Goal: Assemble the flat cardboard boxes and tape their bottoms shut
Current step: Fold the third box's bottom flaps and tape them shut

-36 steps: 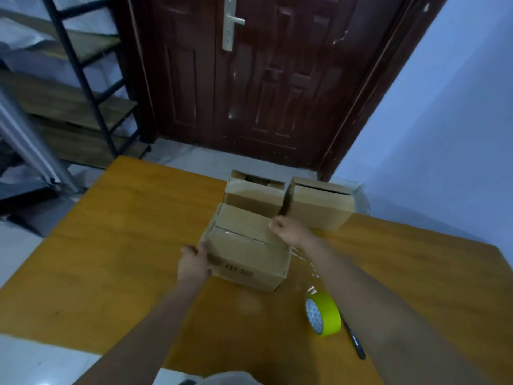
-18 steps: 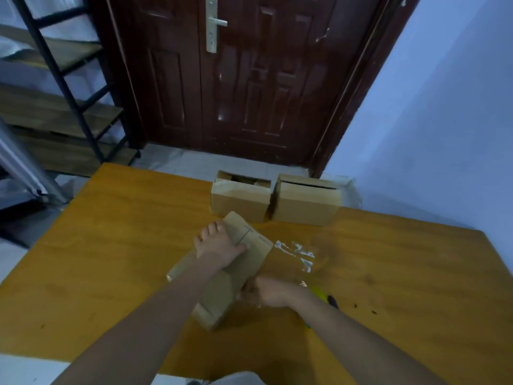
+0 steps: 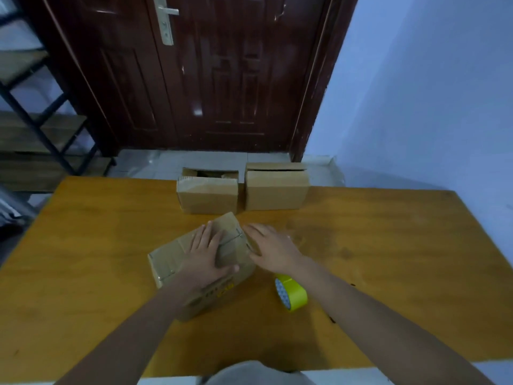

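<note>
A small cardboard box point(image 3: 169, 259) lies turned at an angle in the middle of the wooden table point(image 3: 83, 245), its taped face up. My left hand point(image 3: 206, 252) presses flat on top of it, fingers straight, thumb along the near edge. Along the box's right end my right hand point(image 3: 270, 250) rests with fingers extended. A yellow tape roll point(image 3: 291, 293) stands on edge just right of the box, under my right forearm.
Two assembled cardboard boxes point(image 3: 208, 194) point(image 3: 276, 190) stand side by side at the table's far edge. Behind them are a dark red door point(image 3: 222, 73) and a blue wall. A metal shelf rack point(image 3: 41, 120) is at the left.
The box was turned from its side onto the table with the taped face up. Both hands moved onto its top and right end. The view shifted, showing the tape roll again.
</note>
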The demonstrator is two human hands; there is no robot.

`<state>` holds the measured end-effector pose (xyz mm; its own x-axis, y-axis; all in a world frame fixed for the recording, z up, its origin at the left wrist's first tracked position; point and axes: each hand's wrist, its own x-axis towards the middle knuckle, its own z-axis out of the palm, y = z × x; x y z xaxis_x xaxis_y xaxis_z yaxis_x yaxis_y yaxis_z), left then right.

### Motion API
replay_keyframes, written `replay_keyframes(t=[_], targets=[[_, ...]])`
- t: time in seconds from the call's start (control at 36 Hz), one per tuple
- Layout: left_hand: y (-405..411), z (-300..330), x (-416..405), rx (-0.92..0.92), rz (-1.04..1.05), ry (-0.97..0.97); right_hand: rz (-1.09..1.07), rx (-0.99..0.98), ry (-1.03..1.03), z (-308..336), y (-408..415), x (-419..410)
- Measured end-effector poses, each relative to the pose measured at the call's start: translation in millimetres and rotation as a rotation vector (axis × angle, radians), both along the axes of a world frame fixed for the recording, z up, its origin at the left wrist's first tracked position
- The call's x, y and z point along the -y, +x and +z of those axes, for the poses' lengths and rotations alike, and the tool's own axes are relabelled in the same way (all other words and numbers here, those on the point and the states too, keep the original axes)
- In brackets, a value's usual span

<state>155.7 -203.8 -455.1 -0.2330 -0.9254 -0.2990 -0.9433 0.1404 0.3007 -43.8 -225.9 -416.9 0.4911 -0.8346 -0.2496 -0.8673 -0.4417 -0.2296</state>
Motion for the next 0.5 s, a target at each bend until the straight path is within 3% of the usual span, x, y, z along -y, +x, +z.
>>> replay_keyframes(t=[0.25,0.5], targets=[[6.5,13.3,-31.1,0.236,-0.044,0.071,0.144,-0.079,0.083,-28.4,32.0,33.6],[10.3,24.1,-11.6,0.246,-0.088,0.085,-0.001,-0.001,0.022,-43.1,4.3,9.0]])
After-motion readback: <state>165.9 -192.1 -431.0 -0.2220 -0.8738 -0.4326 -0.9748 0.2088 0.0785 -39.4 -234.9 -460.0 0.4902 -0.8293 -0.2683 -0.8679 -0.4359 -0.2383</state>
